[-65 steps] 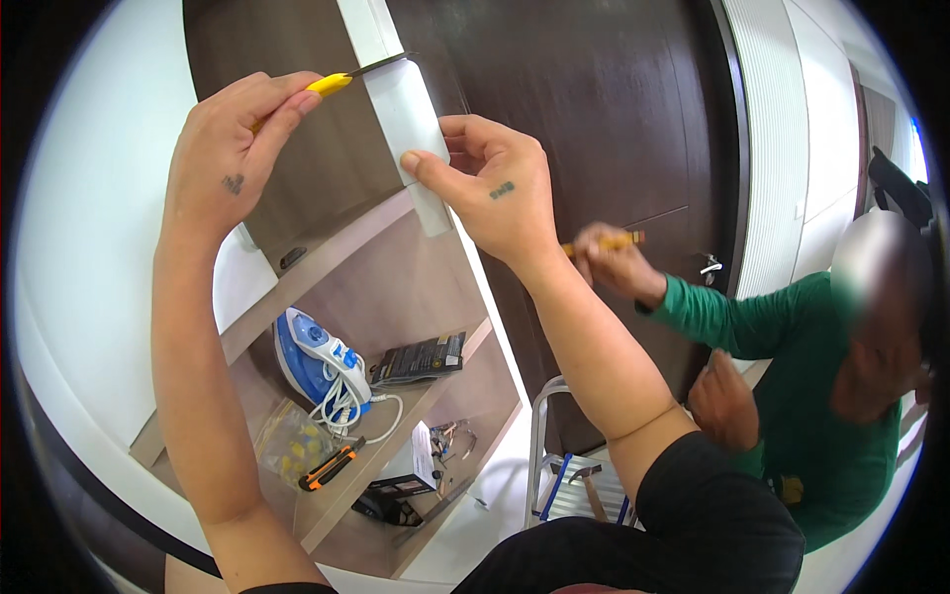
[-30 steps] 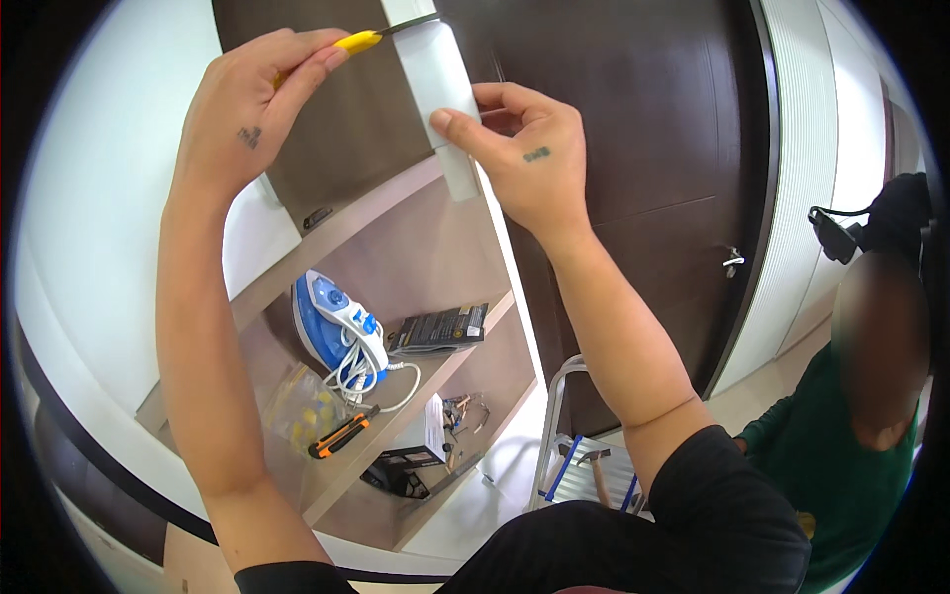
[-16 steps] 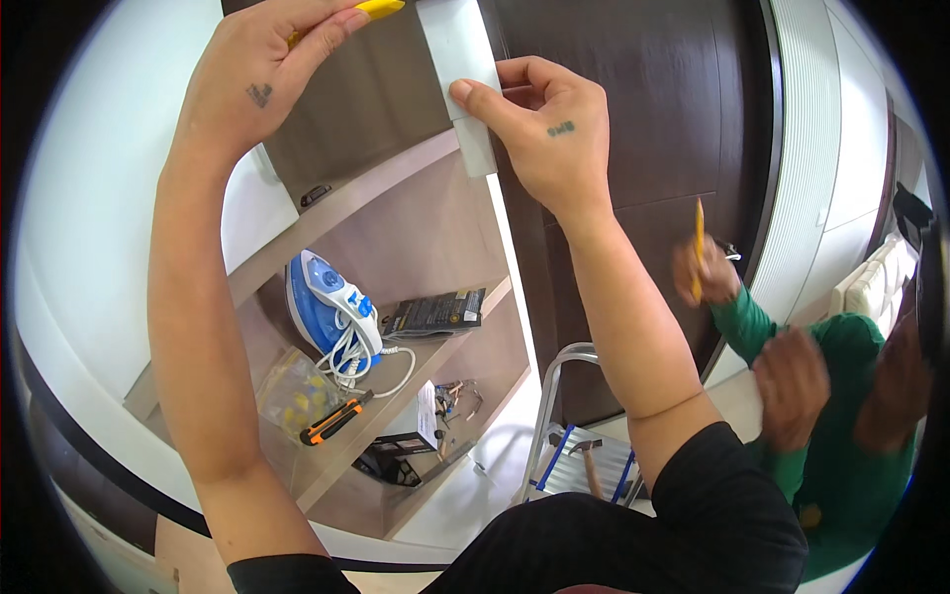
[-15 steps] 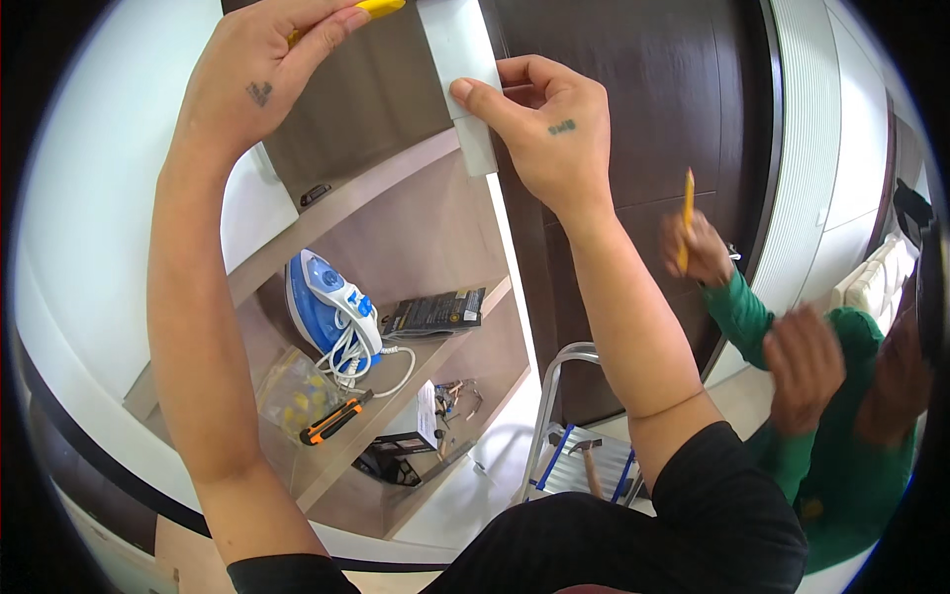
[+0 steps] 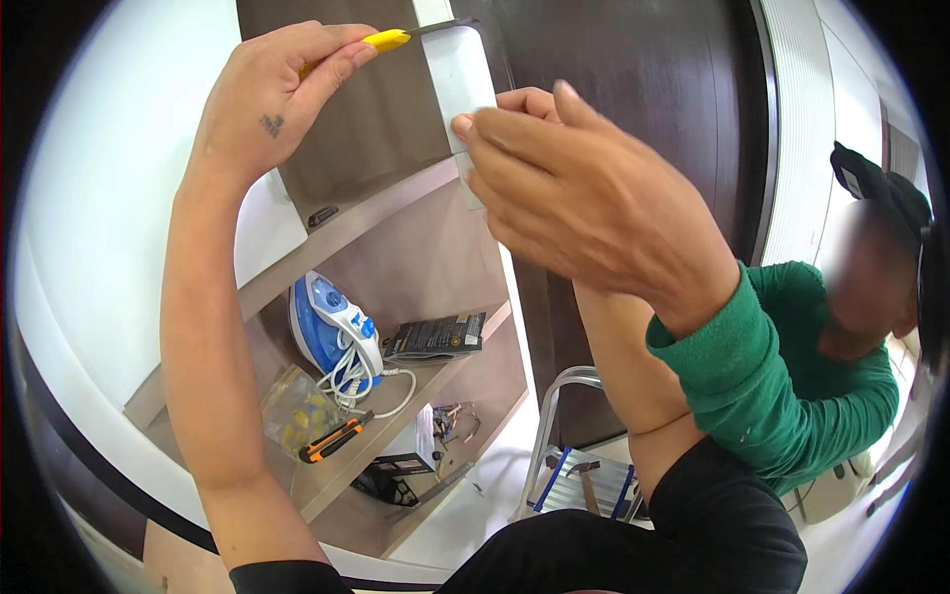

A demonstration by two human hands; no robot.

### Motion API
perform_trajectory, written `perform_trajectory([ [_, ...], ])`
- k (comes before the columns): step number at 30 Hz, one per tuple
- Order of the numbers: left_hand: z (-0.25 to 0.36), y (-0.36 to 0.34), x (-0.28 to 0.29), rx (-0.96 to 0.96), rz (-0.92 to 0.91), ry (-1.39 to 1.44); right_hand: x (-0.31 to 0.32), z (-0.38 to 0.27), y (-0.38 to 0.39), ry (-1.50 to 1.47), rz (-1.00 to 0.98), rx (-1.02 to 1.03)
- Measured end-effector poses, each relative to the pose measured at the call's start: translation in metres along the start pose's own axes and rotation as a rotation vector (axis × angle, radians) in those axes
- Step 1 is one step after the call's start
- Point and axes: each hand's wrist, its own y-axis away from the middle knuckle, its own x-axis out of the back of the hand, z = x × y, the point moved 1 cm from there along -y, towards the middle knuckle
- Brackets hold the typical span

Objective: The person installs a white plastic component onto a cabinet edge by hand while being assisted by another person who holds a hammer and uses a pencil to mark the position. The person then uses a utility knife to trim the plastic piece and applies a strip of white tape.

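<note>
My left hand (image 5: 259, 111) is closed round a yellow-handled cutter (image 5: 386, 41). Its long dark blade (image 5: 443, 27) lies across the upper end of a white strip (image 5: 460, 79), which runs along the cabinet's front edge. With thumb and fingers, my right hand (image 5: 532, 102) pinches the strip lower down; its back is mostly hidden. A co-worker's hand (image 5: 604, 203), coming from a green sleeve (image 5: 727, 346) on the right, reaches across in front of it, fingers pointing at the strip.
Shelves below hold a blue-and-white iron (image 5: 332, 312), a black packet (image 5: 435, 337), a bag of yellow pieces (image 5: 297, 411), an orange-black utility knife (image 5: 336, 441) and a box (image 5: 411, 445). A hammer (image 5: 588, 485) rests on a stepladder (image 5: 564, 465). A dark door (image 5: 633, 99) stands behind.
The white strip sits lower in view, and the cutter's blade now shows at its top. The co-worker has leaned in, one hand now before my right hand; the pencil they held is out of sight.
</note>
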Motion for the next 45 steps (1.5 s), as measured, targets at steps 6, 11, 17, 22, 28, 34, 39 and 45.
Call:
perform_trajectory([
  [6,-0.003,0.003,-0.002,-0.039,0.024,0.006,-0.013,0.001,-0.006,0.193,-0.103,0.183],
  [11,0.0,-0.001,0.002,-0.003,-0.01,-0.038,-0.021,-0.003,-0.009,0.44,-0.116,0.315],
  [17,0.0,0.0,-0.001,0.008,-0.001,0.025,-0.036,0.001,-0.008,0.829,-0.122,0.532],
  [22,0.002,-0.001,-0.001,-0.024,0.012,0.038,-0.049,0.0,-0.009,1.235,-0.122,0.815],
  [28,0.007,-0.016,-0.009,-0.086,0.035,0.001,-0.039,0.0,-0.002,1.651,-0.125,1.044],
  [34,0.008,-0.001,0.017,0.335,0.361,0.361,-0.03,-0.008,-0.01,1.816,-0.22,1.111],
  [39,0.02,0.038,0.028,0.46,0.444,0.418,-0.054,-0.004,-0.017,1.738,-0.252,1.165],
  [45,0.051,0.1,0.012,0.62,0.525,0.57,-0.054,-0.004,-0.024,1.806,-0.354,1.144],
])
